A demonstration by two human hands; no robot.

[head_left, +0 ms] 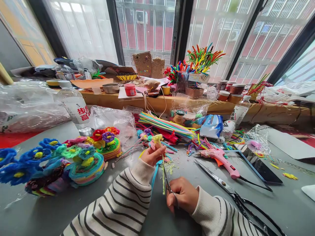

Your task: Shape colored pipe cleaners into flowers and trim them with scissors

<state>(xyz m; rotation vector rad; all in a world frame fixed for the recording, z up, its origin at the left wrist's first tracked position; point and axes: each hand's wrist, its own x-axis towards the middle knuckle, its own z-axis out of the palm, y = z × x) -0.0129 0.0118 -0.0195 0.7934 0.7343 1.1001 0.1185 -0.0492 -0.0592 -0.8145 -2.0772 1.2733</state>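
Observation:
My left hand (pixel 153 156) pinches a small fuzzy flower, yellow and pink (pixel 157 140), made of what looks like pipe cleaner. Below it hangs a thin yellow-green pipe cleaner strip (pixel 163 184). My right hand (pixel 184 194) grips small scissors (pixel 167 178) by the handles, blades pointing up alongside the strip towards my left hand. Whether the blades touch the strip I cannot tell. Yellow-green fuzz clippings (pixel 170 168) lie scattered on the grey table around the blades. A blue pipe cleaner (pixel 154 178) shows beside my left wrist.
Large black-handled scissors (pixel 222 184), a pink glue gun (pixel 221 156) and a phone (pixel 261 167) lie to the right. Pipe cleaner flower pots (pixel 86 168) stand at left. Behind are a pipe cleaner bundle (pixel 167 126), a water bottle (pixel 73 103) and a cluttered wooden ledge (pixel 110 99).

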